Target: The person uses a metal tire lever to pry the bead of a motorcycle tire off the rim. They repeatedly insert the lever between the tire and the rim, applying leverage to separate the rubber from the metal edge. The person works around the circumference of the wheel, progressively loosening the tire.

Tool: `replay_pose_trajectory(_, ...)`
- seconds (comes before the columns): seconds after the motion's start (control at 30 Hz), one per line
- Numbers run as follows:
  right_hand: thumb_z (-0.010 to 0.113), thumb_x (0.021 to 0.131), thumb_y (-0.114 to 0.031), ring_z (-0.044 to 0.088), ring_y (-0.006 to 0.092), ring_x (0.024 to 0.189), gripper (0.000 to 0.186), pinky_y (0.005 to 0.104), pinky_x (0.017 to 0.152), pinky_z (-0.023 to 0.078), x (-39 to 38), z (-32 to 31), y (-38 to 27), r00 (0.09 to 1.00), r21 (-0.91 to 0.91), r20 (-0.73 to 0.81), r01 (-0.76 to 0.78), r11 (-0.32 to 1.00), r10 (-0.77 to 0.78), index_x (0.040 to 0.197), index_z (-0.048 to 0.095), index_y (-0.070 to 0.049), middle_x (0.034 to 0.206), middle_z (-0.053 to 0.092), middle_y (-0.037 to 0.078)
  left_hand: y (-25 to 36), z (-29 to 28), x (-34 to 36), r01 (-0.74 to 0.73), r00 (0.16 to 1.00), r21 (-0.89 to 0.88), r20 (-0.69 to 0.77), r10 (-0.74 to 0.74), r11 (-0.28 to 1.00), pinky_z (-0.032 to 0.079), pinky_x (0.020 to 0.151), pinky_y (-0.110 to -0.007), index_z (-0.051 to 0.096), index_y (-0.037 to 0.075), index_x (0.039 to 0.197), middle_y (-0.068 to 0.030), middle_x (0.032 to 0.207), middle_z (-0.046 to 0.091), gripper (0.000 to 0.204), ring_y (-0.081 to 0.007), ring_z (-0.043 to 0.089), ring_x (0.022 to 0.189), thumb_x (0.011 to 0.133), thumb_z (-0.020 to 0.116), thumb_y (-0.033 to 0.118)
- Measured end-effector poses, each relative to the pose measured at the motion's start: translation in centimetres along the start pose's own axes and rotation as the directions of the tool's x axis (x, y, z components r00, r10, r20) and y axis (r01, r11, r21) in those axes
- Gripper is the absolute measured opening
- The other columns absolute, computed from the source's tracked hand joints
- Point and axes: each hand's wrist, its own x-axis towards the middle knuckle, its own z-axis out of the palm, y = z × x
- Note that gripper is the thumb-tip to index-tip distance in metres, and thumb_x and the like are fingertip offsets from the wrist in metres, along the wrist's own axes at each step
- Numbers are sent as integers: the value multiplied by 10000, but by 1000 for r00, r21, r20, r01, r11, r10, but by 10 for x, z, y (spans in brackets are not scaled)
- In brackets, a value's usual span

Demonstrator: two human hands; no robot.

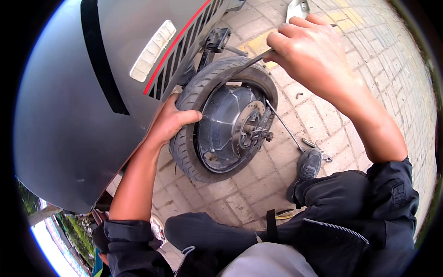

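Observation:
A black tyre (182,143) sits around a wheel with a dark hub motor (224,113) and a brake disc (243,134). My left hand (173,121) is wrapped over the tyre's left side, thumb lying across the sidewall toward the rim. In my right hand (309,53), closed in a fist above the far right of the wheel, is a long dark tyre lever (251,62). The lever's far end reaches the tyre's upper inner edge. A second, thin metal lever (287,127) is lodged at the rim's right side, slanting down toward my shoe.
The grey scooter body (55,134) with a red stripe fills the left, close to my left forearm. My dark shoe (309,165) stands right of the wheel beside a metal hand tool (326,158). A yellow-handled tool (284,214) lies by my leg on the brick paving (240,205).

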Motion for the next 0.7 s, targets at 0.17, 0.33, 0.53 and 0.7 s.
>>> replay_pose_trajectory(0.17, 713, 742, -281, 643, 212, 783, 191, 346, 704, 452, -5, 22, 18, 1000, 96, -24, -12, 995, 14, 724, 651, -101, 700, 649, 36, 16, -4, -3, 82, 996, 155, 6, -84, 985, 455, 916, -325, 519, -104, 1233, -191, 1127, 618, 708, -241, 608, 1008, 619, 720, 185)
replay_pose_trajectory(0.33, 701, 762, -262, 648, 229, 777, 173, 363, 683, 473, -5, 27, 21, 1000, 127, -12, 2, 992, 0, 721, 646, -103, 692, 650, 47, -4, 17, -21, -23, 951, 195, -299, 82, 981, 452, 947, -352, 502, -97, 1268, -238, 1182, 608, 852, -296, 604, 1092, 681, 792, 448)
replay_pose_trajectory(0.53, 710, 755, -248, 639, 249, 771, 195, 381, 685, 486, -2, 26, 26, 1000, 154, -19, 23, 988, -20, 731, 601, -87, 698, 634, 48, -64, 56, -84, 164, 765, 120, -642, -49, 979, 486, 870, -357, 581, -80, 1135, -208, 1044, 662, 734, -270, 644, 978, 707, 790, 478)
replay_pose_trajectory(0.7, 724, 738, -250, 629, 245, 752, 202, 366, 666, 492, -2, 27, 31, 999, 193, 3, 46, 980, -47, 778, 603, -95, 694, 621, 42, -68, 72, -82, 58, 665, -61, -742, -85, 996, 499, 806, -316, 614, -83, 1061, -154, 953, 689, 597, -200, 645, 860, 716, 814, 362)
